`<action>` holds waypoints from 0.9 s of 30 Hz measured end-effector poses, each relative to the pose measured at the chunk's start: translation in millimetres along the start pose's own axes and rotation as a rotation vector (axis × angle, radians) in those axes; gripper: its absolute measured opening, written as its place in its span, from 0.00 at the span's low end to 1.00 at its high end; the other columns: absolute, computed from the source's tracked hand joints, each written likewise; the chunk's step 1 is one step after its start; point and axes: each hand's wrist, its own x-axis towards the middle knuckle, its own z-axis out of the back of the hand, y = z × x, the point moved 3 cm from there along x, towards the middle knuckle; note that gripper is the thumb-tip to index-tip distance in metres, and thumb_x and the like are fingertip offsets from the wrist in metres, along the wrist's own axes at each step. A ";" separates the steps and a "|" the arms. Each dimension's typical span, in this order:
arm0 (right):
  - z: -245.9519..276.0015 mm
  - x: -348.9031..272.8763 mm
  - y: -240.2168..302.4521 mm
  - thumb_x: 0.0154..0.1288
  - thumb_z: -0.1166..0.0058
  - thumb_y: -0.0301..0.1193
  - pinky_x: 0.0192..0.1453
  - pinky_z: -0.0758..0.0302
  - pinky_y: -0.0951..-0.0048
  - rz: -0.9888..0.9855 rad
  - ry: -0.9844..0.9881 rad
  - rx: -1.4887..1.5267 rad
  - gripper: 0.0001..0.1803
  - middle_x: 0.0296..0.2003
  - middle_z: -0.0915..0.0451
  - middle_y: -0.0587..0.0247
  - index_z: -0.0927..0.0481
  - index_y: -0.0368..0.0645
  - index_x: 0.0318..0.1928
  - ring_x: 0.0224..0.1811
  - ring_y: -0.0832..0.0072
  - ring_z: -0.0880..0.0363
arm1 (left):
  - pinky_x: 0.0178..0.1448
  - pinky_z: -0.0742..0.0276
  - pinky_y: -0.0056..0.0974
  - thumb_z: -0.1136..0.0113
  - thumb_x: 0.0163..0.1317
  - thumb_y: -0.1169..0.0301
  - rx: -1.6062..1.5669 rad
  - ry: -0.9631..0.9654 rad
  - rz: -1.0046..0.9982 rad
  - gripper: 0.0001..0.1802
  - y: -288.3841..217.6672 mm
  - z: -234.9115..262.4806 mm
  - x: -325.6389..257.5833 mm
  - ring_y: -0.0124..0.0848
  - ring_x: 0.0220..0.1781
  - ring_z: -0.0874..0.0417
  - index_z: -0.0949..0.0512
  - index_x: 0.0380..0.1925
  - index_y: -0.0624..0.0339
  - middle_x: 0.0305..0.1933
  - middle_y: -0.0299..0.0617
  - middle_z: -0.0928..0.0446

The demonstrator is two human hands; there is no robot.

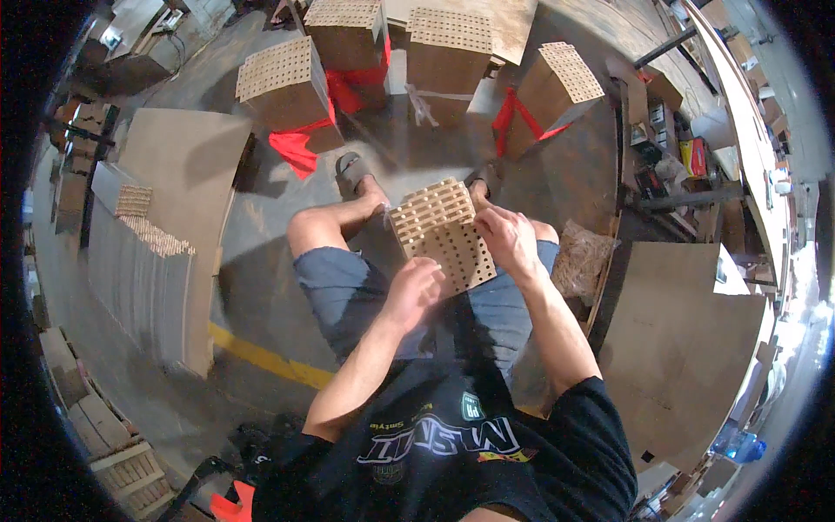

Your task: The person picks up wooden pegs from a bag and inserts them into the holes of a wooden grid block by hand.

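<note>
Across my lap lies a block with a grid of round holes [468,254], tan like wood or board. Short pale pegs [432,209] stand in rows over its far part, while dark holes show bare in the near part. My left hand [416,292] is at the near left edge of the block, fingers curled together, perhaps round something small. At the right side, beside the last row of pegs, my right hand [509,239] has thumb and fingers pinched close over the holes. Whatever is between those fingertips is too small to make out.
Several tall brown stacks with hole-patterned tops [448,39] stand ahead, some with red cloth [294,150]. Grey sheets [143,278] lean at left beside a large board [187,148]. At right are a clear bag of pegs [584,261], a cluttered shelf [678,165] and a brown board [678,348].
</note>
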 end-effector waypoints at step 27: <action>1.9 -10.0 13.3 0.60 0.40 0.27 0.43 0.21 0.63 -0.234 0.011 0.189 0.06 0.32 0.17 0.54 0.16 0.42 0.39 0.37 0.56 0.17 | 0.36 0.23 0.31 0.47 0.73 0.58 -0.090 0.028 0.067 0.12 4.1 -19.9 1.7 0.25 0.36 0.20 0.26 0.49 0.50 0.40 0.34 0.22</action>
